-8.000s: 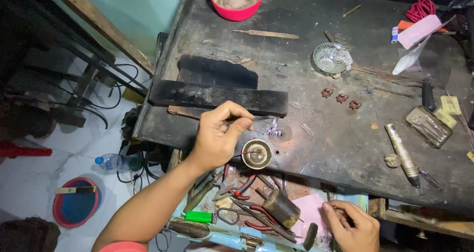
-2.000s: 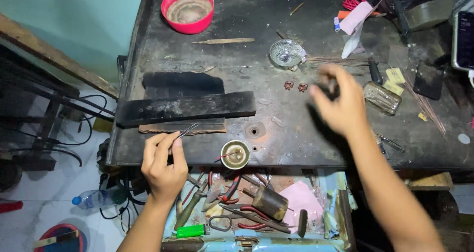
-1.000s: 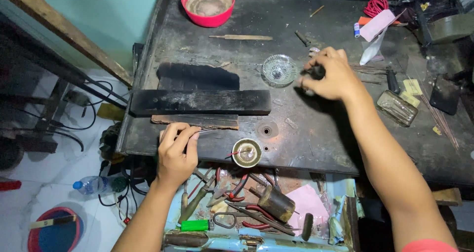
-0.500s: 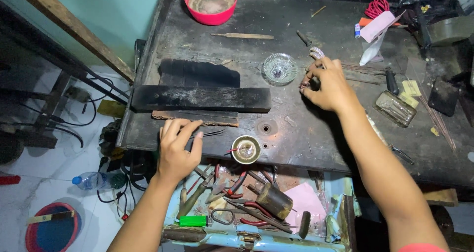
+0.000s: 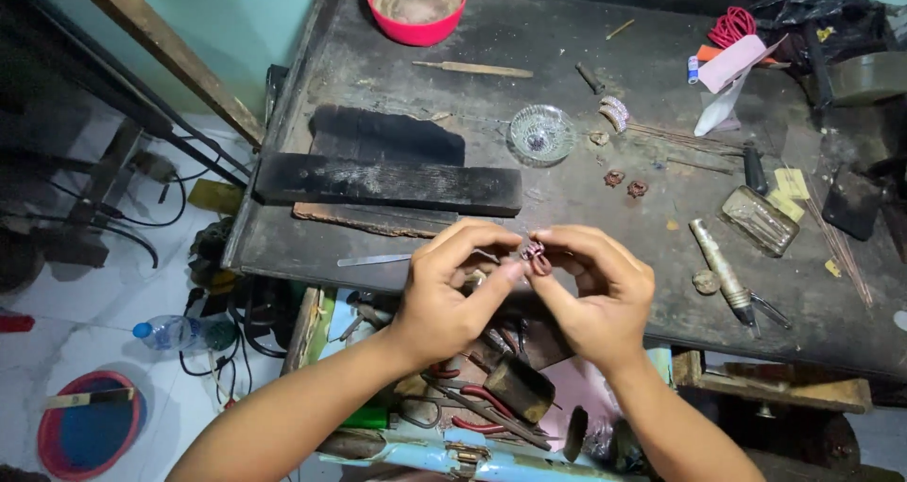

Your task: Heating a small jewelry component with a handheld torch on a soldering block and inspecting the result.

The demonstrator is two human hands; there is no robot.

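Note:
My left hand [image 5: 452,293] and my right hand [image 5: 593,288] meet over the near edge of the dark workbench [image 5: 567,113]. Between their fingertips they pinch a small reddish-brown metal piece [image 5: 534,252]. Two similar small pieces [image 5: 625,183] lie on the bench beyond my right hand. A thin metal strip [image 5: 373,260] lies on the bench just left of my left hand. The round metal disc seen before is hidden under my hands.
A black block [image 5: 387,183] lies across the bench's left side, with a glass dish [image 5: 540,134] and a red bowl [image 5: 416,2] behind it. A torch-like tool [image 5: 720,266] and a clear small box [image 5: 761,219] sit at the right. An open drawer of tools [image 5: 472,402] is below.
My right hand picked up a small piece near the glass dish and brought it back to the near edge. My left hand rose to meet it, and both now hold the piece.

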